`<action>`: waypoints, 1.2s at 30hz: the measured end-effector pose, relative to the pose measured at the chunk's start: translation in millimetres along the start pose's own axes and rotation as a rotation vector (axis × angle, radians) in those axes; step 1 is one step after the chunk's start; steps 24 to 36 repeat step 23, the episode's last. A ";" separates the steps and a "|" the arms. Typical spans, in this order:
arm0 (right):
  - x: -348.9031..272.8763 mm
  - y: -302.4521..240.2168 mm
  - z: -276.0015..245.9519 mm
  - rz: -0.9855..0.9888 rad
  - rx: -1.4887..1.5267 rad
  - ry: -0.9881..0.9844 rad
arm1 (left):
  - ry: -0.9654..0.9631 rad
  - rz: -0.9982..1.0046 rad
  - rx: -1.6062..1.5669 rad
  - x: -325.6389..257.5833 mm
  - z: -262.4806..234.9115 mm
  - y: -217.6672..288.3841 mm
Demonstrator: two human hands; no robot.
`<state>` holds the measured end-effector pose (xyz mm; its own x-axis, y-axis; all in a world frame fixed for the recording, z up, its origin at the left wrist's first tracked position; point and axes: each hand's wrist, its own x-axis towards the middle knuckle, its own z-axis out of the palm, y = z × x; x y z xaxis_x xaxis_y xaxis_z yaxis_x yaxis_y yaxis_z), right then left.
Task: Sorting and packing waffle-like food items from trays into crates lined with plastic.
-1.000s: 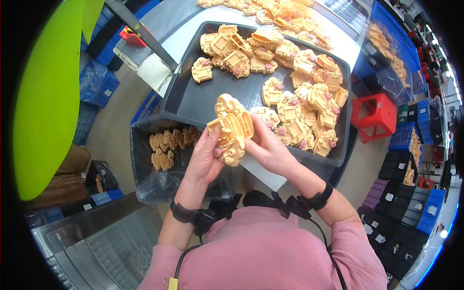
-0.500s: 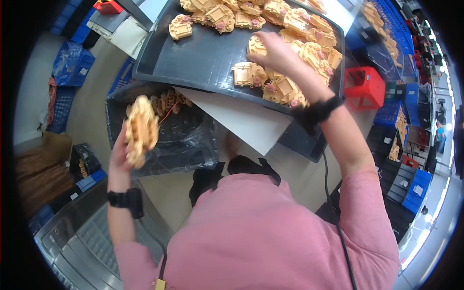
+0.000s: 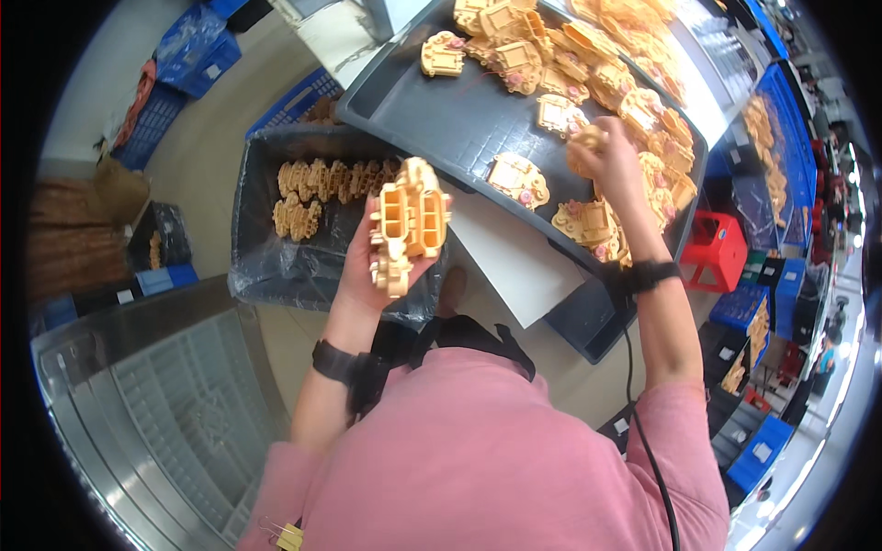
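Note:
My left hand (image 3: 367, 266) holds up a stack of tan moulded plastic parts (image 3: 407, 220), above the plastic-lined bin (image 3: 266, 266) where rows of the same parts (image 3: 317, 184) lie. My right hand (image 3: 611, 156) reaches out over the dark tray (image 3: 432, 110) and is closed on one tan part (image 3: 588, 140). Several more tan parts with pink fittings (image 3: 519, 179) lie scattered on the tray around that hand. Both wrists wear black bands.
A white sheet (image 3: 510, 257) sticks out under the tray's near edge. A red crate (image 3: 717, 253) stands to the right, blue crates (image 3: 197, 46) at the far left and right. A grey ribbed tray (image 3: 156, 413) lies at lower left.
My left hand has brought the stack of parts in from the left, nearer the tray. My right hand has shifted right along the tray and closed on a single part.

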<state>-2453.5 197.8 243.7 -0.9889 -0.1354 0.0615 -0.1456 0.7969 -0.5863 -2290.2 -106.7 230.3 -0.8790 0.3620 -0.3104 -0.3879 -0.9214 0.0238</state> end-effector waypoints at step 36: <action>-103.1 -117.4 -0.2 0.105 1.235 -0.102 | 0.001 -0.053 0.087 -22.0 16.7 -21.1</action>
